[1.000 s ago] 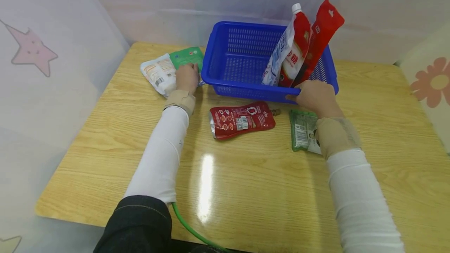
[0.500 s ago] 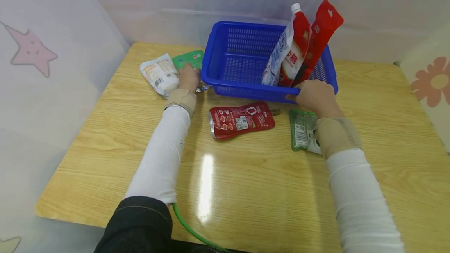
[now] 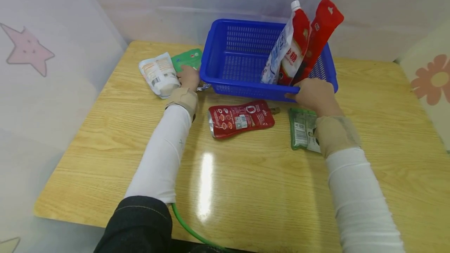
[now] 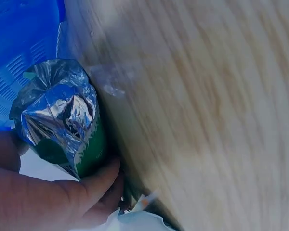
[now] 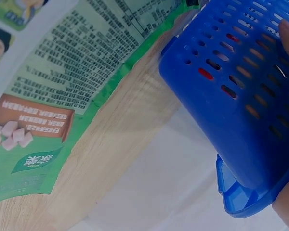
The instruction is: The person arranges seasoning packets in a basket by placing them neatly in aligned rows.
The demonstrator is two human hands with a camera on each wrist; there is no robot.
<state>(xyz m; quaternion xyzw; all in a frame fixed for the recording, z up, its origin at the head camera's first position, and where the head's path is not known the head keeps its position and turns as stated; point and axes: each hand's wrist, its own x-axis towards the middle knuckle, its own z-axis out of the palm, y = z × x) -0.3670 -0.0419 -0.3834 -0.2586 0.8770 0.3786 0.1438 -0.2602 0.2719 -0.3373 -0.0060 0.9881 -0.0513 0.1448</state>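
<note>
My left hand [image 3: 190,78] grips a green packet [image 3: 186,58] beside the basket's left end. In the left wrist view, thumb and fingers close round that packet's lower part [image 4: 92,151], and its crinkled silver end [image 4: 62,113] faces the camera. A white pouch [image 3: 159,75] lies just left of this hand. My right hand [image 3: 315,93] holds the front rim of the blue plastic basket [image 3: 242,87], thumb and fingers round it near the right corner. Inside the basket lean a red-and-white sugar bag [image 3: 294,56], a red packet [image 3: 321,30] and a blue-and-white pouch with a white cap [image 3: 275,61].
A red spouted pouch [image 3: 242,119] lies flat in front of the basket. Under the right forearm lies a green-and-white packet [image 3: 303,130], seen close in the right wrist view. A wall stands behind the wooden table [image 3: 246,190], and a green cable [image 3: 190,227] runs at its front edge.
My left hand has shifted slightly toward me, and its fingers have moved lower on the green packet. The packet has turned a little, with its silver end now showing. The right hand keeps its hold.
</note>
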